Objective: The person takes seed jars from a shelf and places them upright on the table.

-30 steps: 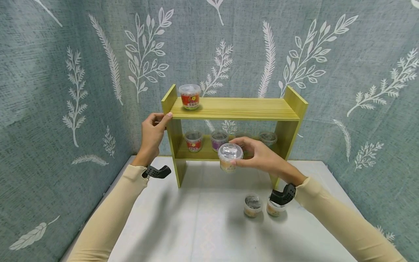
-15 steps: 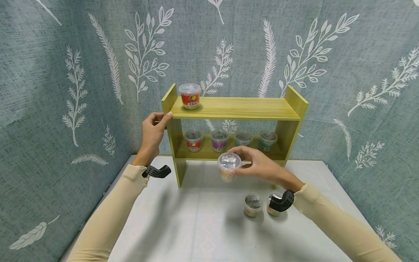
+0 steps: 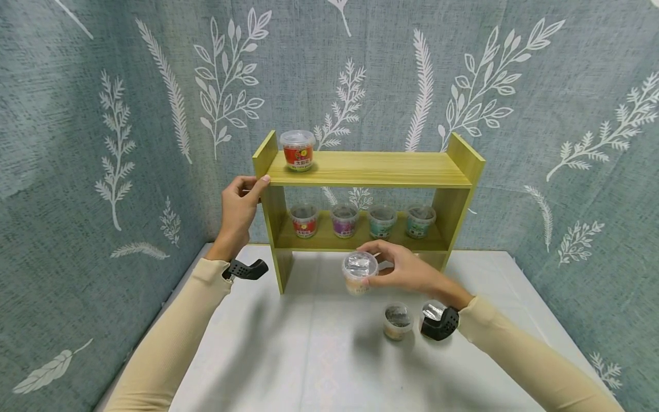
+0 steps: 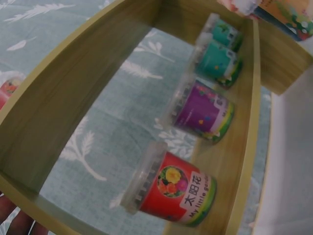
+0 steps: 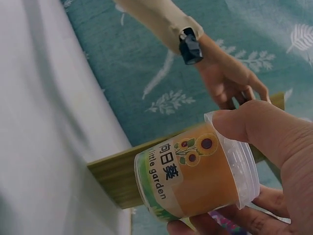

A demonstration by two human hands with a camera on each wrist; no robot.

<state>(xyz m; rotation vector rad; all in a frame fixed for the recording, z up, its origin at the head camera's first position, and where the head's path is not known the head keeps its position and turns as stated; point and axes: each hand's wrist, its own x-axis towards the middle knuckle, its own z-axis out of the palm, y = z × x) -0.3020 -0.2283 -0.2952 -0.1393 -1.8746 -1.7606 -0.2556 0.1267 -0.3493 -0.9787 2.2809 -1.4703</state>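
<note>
My right hand (image 3: 407, 268) holds a lidded plastic cup (image 3: 358, 272) in front of the wooden shelf (image 3: 370, 177), thumb on one side and fingers on the other. In the right wrist view this cup (image 5: 190, 174) shows an orange label with sunflowers and "little garden". My left hand (image 3: 239, 209) grips the shelf's left side panel at the height of the upper board, thumb at the front edge. Along the lower board stand a red cup (image 4: 178, 188), a purple cup (image 4: 203, 112) and two teal cups. Another red cup (image 3: 298, 151) stands at the upper board's left end.
Two more lidded cups stand on the white table (image 3: 319, 355) by my right forearm: one cup (image 3: 397, 321) in plain sight, the other cup (image 3: 433, 310) partly behind the black wrist camera (image 3: 440, 325). Patterned cloth (image 3: 381, 86) hangs behind the shelf and at both sides.
My right hand has lowered the sunflower cup from before the lower board to beneath it, uncovering the teal cups behind. The left hand keeps its grip on the shelf.
</note>
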